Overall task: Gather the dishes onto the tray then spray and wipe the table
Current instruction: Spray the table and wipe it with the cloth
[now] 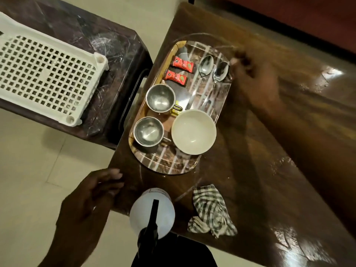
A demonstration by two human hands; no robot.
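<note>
A patterned oval tray (169,164) lies on the brown table (260,180). It holds two steel cups (160,98) (148,131), a white bowl (193,132), two spoons (205,66) (220,72) and two red sachets (183,64) (175,78). My right hand (252,74) is blurred just right of the tray's far end, beside the second spoon, and I cannot tell whether it touches the spoon. My left hand (92,201) hovers with fingers apart at the table's near left edge, holding nothing. A white spray bottle (152,211) with a black trigger stands near it, next to a checked cloth (212,211).
A white plastic crate (44,70) rests upside down on a dark low table (107,54) to the left. Pale floor tiles (38,160) show between the tables. The brown table shines with glare at its right side.
</note>
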